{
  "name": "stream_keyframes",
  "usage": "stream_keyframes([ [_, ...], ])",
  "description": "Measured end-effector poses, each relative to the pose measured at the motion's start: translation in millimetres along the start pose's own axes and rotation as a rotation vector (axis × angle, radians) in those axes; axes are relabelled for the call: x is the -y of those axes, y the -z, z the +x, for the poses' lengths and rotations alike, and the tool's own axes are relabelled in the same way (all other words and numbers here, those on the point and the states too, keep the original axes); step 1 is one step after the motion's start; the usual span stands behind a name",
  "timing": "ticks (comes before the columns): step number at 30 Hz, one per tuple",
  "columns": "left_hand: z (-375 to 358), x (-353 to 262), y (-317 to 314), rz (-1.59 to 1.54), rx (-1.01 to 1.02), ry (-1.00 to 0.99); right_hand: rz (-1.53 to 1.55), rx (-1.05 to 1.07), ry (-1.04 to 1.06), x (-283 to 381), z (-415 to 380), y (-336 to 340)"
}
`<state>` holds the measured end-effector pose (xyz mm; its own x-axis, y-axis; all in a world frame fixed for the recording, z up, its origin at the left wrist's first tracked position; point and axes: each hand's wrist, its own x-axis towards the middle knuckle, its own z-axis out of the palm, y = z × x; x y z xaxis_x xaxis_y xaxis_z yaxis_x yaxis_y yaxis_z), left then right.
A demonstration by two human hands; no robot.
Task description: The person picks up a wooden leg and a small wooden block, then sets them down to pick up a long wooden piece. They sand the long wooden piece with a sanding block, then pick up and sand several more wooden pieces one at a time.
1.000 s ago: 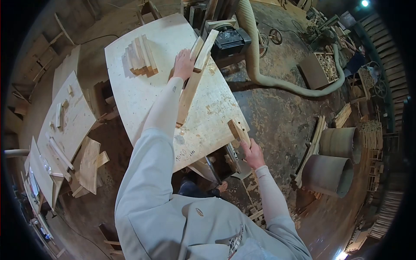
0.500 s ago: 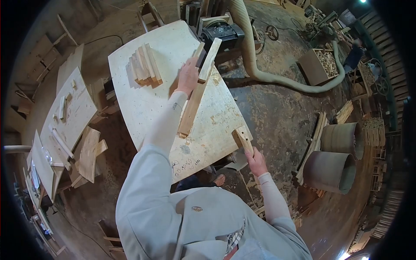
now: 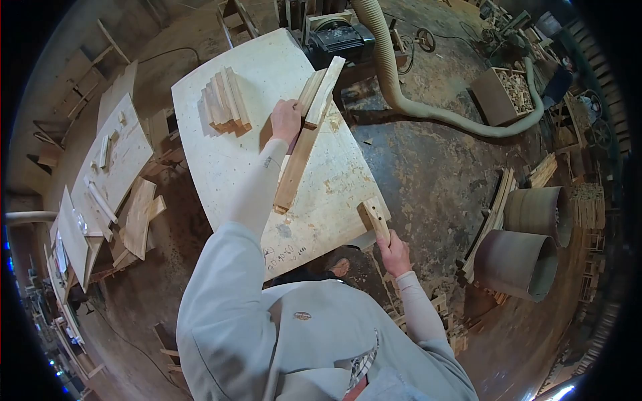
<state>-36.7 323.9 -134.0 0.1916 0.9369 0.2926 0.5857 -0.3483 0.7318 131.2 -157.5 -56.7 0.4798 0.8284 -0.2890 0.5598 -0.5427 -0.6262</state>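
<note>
On the pale board tabletop (image 3: 234, 167), several wooden strips lie in a neat group (image 3: 227, 100) at the far left. Right of them, my left hand (image 3: 286, 120), its fingers bent, is at a short wooden piece (image 3: 309, 90) beside a longer strip (image 3: 326, 90). These rest against a long wooden bar (image 3: 294, 174) that slants across the board. At the near right corner my right hand (image 3: 396, 254) grips the end of a wooden block with dark holes (image 3: 378, 220). The block's other end is over the board's edge.
A black motor (image 3: 340, 41) and a ribbed hose (image 3: 388, 73) are beyond the board. A side table (image 3: 127, 160) with wood pieces stands left. Two round drums (image 3: 515, 264) and a box of offcuts (image 3: 491, 97) are at right.
My left hand has shifted slightly back, and the short piece beside the longer strip now lies closer against it. My right hand still holds the block. The view has turned a little.
</note>
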Motion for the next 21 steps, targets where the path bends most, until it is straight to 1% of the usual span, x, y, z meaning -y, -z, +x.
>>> stream_keyframes([
  [3, 14, -3, -5, -0.005, 0.014, 0.0, -0.002, 0.033, -0.013, 6, -1, 5],
  [8, 28, -13, -9, 0.013, 0.021, 0.038, -0.007, 0.018, 0.003, -11, 2, -5],
  [10, 28, -16, -5, -0.008, 0.065, 0.079, -0.007, 0.019, 0.021, -8, 4, -5],
  [13, 23, -30, -5, 0.02, 0.028, 0.137, -0.012, 0.031, -0.003, -14, 5, -11],
  [16, 22, -42, -2, 0.047, 0.034, 0.192, -0.02, 0.024, -0.002, -22, 8, -15],
  [18, 22, -43, 0, 0.054, 0.035, 0.191, 0.016, 0.013, 0.021, -24, 10, -16],
  [21, 21, -39, -3, 0.064, 0.029, 0.165, -0.012, -0.002, 0.038, -33, 14, -27],
])
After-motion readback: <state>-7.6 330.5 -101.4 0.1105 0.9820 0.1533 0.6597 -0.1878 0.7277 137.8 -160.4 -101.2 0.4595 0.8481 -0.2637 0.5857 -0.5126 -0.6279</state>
